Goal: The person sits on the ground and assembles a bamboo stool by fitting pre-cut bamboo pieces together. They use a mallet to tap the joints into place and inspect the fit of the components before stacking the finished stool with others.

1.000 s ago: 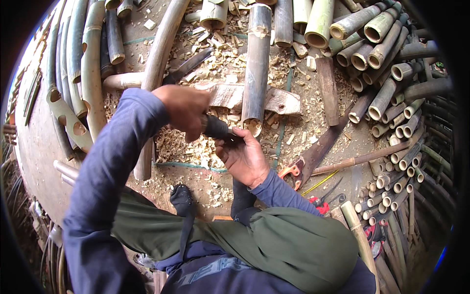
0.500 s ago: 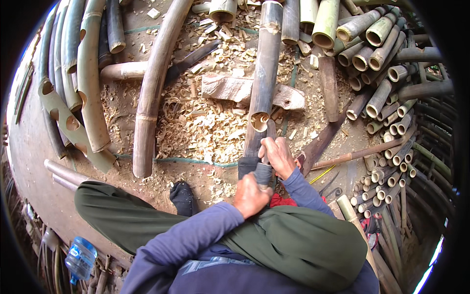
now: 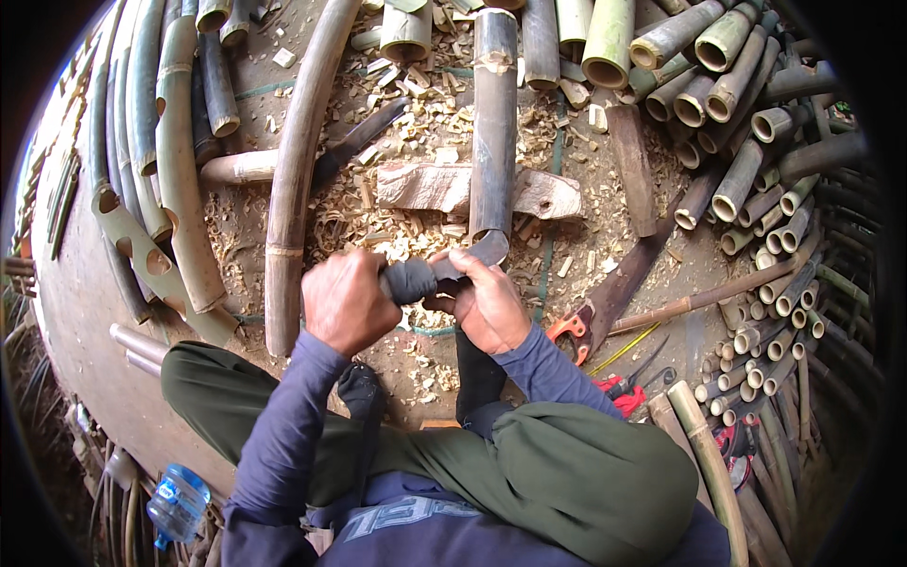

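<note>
Well, knife at bamboo tube.

Wooden block: lay crosswise under the bamboo tube.
Shavings: lay either side of the tube.
Long pole: lay left of the tube.
Knife: ran from left hand past right hand to the tube's near end.
Saw: lay between right hand and bamboo stack.
</note>
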Available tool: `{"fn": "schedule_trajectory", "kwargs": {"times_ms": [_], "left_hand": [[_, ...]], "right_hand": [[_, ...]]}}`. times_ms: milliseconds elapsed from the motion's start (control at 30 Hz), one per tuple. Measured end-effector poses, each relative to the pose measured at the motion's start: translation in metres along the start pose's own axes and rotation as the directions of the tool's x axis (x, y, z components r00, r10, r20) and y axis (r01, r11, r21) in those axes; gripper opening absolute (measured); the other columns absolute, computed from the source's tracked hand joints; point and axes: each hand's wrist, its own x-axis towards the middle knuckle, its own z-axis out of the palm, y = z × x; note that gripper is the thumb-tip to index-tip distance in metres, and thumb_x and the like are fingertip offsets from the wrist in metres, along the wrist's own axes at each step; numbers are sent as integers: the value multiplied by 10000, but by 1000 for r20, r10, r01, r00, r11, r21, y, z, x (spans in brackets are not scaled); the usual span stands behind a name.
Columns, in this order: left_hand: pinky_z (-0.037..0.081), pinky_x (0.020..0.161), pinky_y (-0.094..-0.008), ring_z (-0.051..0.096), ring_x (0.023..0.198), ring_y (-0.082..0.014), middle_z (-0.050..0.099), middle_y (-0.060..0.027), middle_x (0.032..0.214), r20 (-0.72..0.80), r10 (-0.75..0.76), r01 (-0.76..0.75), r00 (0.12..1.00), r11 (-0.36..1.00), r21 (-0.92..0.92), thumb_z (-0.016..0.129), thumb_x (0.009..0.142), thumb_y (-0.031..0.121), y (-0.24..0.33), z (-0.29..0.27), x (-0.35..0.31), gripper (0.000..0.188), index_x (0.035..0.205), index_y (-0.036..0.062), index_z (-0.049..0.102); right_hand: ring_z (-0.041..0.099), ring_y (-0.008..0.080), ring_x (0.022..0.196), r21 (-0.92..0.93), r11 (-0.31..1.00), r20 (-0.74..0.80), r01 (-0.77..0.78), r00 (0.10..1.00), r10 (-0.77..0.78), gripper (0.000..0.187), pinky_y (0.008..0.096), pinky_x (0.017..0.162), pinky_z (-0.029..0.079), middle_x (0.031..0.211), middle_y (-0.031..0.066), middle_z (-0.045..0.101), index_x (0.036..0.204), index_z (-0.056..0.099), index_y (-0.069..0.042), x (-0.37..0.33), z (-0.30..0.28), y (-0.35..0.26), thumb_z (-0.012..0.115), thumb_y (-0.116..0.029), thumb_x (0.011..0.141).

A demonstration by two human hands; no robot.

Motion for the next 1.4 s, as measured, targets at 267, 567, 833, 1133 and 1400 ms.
{"fn": "schedule_trajectory", "kwargs": {"times_ms": [267, 567, 833, 1133, 1400], "left_hand": [[502, 635, -362, 675, 615, -181, 646, -44, 642, 30, 472, -403, 881, 716, 571, 773, 833, 251, 86, -26, 29, 208, 741, 116, 644], [561, 779, -472, 691, 889, -322, 679, -144, 894, 246, 820, -748, 517, 572, -335, 802, 784, 185, 104, 21, -26, 332, 1050, 39, 668], [565, 953, -513, 603, 1191, -448, 470, -259, 1429, 79, 737, -673, 672, 651, -352, 752, 834, 106, 160, 97, 67, 771, 1531, 271, 469], [358, 1195, -432, 461, 1355, -387, 410, -220, 1445, -725, -15, -626, 688, 493, -604, 776, 688, -58, 139, 106, 71, 912, 1530, 81, 454], [538, 1013, -491, 582, 1205, -454, 555, -241, 1254, -155, 455, -453, 877, 675, -583, 762, 675, -3, 133, 87, 72, 834, 1450, 109, 477]], "right_hand": [[687, 229, 1130, 444, 873, 277, -202, 957, 81, 440, 421, 1024, 524, 1252, 74, 713, 1293, 625, -79, 6, -30, -1, 495, -449, 1094], [647, 176, 1031, -684, 729, -15, -15, 1000, 7, 245, 380, 954, 549, 1078, 117, 636, 1235, 549, -27, -72, -70, -19, 518, -168, 1037], [551, 283, 1240, -660, -745, 32, -99, 987, -160, 510, 428, 1092, 476, 1311, 194, 549, 1413, 506, -37, -47, -135, -107, 614, -271, 974], [679, 211, 847, -93, -944, 713, 316, 683, 158, 145, 390, 789, 556, 869, 58, 692, 896, 690, -114, 20, 4, -164, 697, -246, 836], [648, 311, 1158, -757, -648, 36, -79, 986, -163, 408, 477, 1002, 521, 1240, 137, 671, 1275, 614, -100, -18, -19, -147, 609, -360, 960]]}}
